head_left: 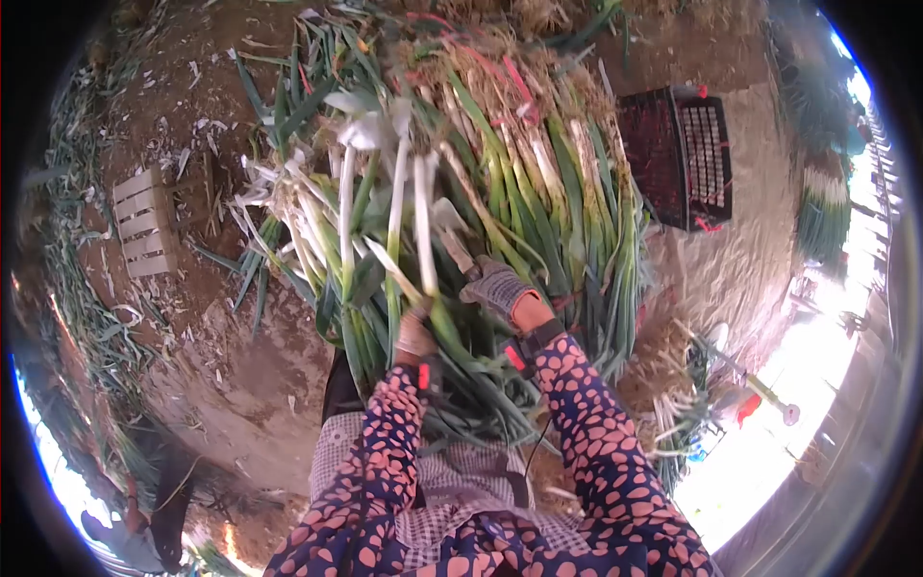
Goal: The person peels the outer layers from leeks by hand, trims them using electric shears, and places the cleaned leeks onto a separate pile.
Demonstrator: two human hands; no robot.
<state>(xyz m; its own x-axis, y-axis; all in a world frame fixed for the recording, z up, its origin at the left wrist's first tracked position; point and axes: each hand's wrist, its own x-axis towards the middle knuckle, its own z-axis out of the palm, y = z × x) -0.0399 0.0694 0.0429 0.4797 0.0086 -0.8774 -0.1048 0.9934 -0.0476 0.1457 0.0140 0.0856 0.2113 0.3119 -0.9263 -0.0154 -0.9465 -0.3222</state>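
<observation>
A big heap of long green-leaved, white-stalked spring onions (538, 183) lies on the brown earth floor (240, 385), a black plastic crate (678, 154) beside it. From the heap rises a smaller bunch of white-stemmed onions (394, 231), probably light, limp in the leaves and easily bruised, best gripped low on the firm stalks. The gloved right hand (500, 288) rests on the heap, fingers loosely curled. The left hand (415, 337) closes around the bunch's green stalks.
</observation>
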